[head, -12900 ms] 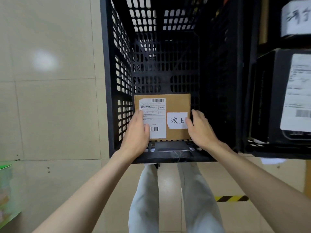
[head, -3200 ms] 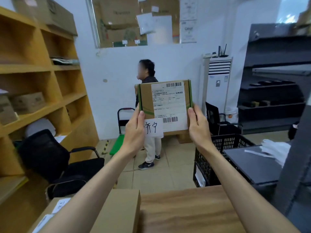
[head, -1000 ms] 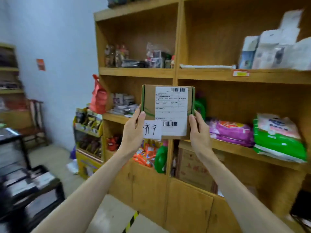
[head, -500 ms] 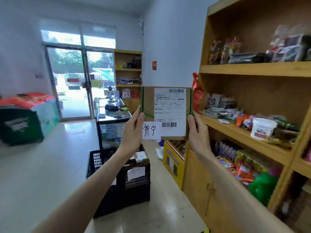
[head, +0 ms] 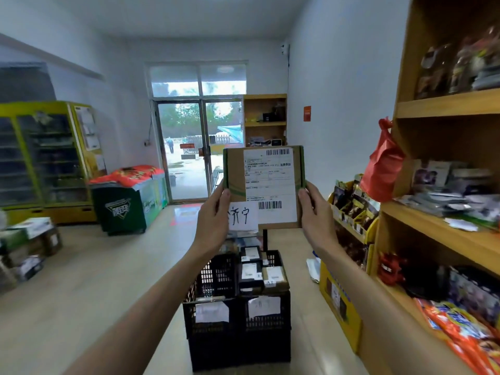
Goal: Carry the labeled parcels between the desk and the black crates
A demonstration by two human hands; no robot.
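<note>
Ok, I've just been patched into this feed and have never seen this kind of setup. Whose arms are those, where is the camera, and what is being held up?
There is no machine here: the arms belong to a person, and the single wide-angle camera sits on their head, looking forward and down. The left hand and right hand grip the side edges of a cardboard parcel, held upright at arm's length. It carries a printed shipping label with barcodes and a small handwritten tag at its lower left corner. Below, on the floor, stand black crates with paper tags on their fronts; the right one holds several labeled parcels. Wooden shelves of goods run along the right, and a glass door is straight ahead.
</note>
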